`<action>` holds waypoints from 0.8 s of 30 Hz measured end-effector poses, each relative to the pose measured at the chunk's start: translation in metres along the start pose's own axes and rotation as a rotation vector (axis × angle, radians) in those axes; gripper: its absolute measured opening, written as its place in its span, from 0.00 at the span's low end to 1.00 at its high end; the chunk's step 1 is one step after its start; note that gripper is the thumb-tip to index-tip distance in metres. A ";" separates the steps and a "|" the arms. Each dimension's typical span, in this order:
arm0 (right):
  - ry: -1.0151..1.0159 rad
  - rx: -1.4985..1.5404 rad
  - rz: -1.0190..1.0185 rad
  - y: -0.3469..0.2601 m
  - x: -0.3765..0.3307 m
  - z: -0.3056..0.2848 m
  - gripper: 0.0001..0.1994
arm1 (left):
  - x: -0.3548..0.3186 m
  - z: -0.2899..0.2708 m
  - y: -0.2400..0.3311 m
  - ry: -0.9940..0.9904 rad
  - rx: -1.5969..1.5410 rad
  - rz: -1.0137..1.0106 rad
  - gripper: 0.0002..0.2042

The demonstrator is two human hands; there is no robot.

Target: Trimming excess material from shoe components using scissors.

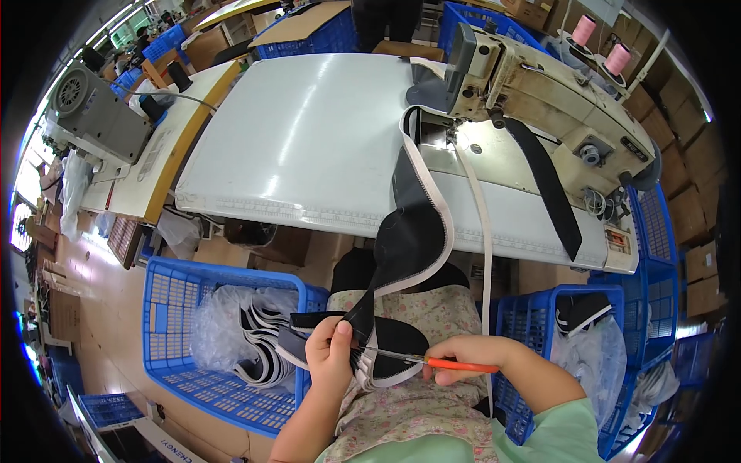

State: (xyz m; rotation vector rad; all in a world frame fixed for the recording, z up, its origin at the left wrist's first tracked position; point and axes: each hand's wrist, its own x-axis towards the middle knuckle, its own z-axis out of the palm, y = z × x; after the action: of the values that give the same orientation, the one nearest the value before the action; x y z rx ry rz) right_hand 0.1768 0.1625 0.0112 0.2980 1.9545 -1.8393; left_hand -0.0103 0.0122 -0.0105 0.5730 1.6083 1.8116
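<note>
Workshop w/ sewing stations. White table (309, 131) fills the middle of the view, glossy, ceiling lights reflected in it, ruler marks along its near edge. On its right end sits a cream sewing machine (540, 85), two pink thread cones (602, 45) behind it. A black strap (548, 185) hangs off the machine base over the table edge.

Chain of black fabric pieces w/ white trim (413, 224) runs from the needle area, over the table edge, down to the lap. Left hand (330, 355) is closed around the lower black piece, thumb on top, just below the table edge. Right hand (451, 359) is closed on orange-handled snips (432, 359), blades pointing left and touching the trim near the left hand.

Blue crate (224, 339) at left holds a clear bag w/ more black-and-white pieces. Another blue crate (617, 339) at right, similar contents. Second table w/ grey machine (96, 108) far left. Cardboard boxes stacked along the right wall, tan floor.
</note>
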 end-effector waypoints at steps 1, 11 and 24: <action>0.002 -0.001 0.001 0.001 0.000 0.001 0.19 | -0.001 0.000 0.000 0.002 0.029 0.010 0.09; 0.165 -0.086 0.180 -0.015 -0.011 0.009 0.26 | -0.001 0.003 -0.003 0.005 0.075 0.055 0.10; 1.200 -0.413 -0.043 -0.081 0.007 -0.100 0.16 | -0.027 -0.016 0.013 0.050 0.056 0.071 0.12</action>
State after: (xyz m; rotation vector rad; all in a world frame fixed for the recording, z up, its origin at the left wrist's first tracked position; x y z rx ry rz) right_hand 0.1177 0.2529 0.0821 1.4716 3.0016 -1.2526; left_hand -0.0042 -0.0187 0.0023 0.6227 1.6963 1.8504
